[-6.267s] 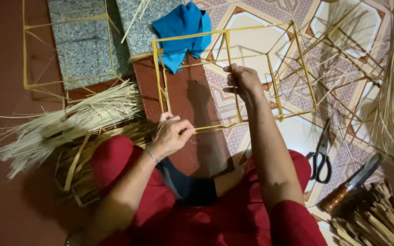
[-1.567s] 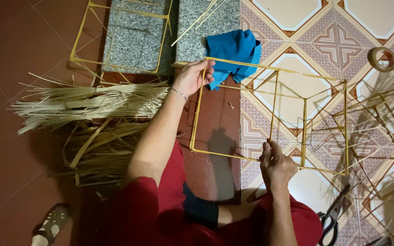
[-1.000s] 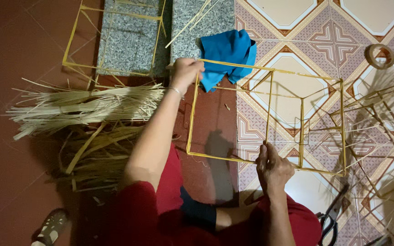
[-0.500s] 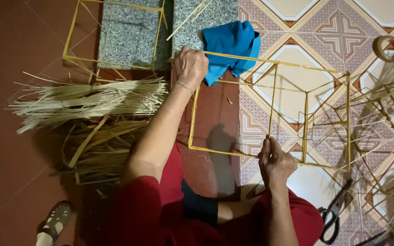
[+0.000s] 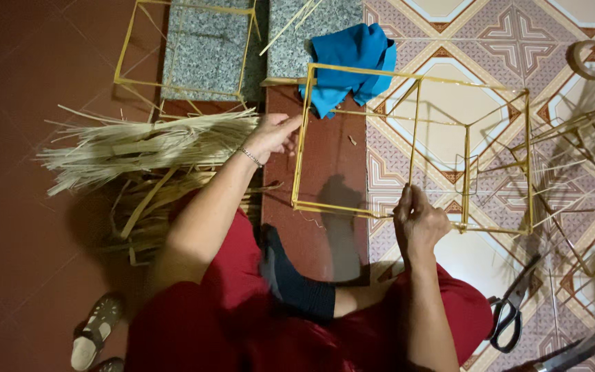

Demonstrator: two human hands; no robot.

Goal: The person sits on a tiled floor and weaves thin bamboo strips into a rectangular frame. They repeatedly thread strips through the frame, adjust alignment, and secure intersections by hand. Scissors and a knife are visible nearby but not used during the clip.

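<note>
Both your hands grip a yellow bamboo-stick box frame on the floor.
Your left hand holds its left upright, your right hand pinches the near bottom rail; a crumpled blue cloth lies behind, black-handled scissors to your right.

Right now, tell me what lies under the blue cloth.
The blue cloth lies across the edge of a grey stone slab, the red floor and a patterned tile. The bamboo frame crosses over it. Anything beneath its folds is hidden.

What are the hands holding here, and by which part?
Both grip the yellow stick frame: left hand on its left upright edge, right hand on the near bottom bar.
</note>
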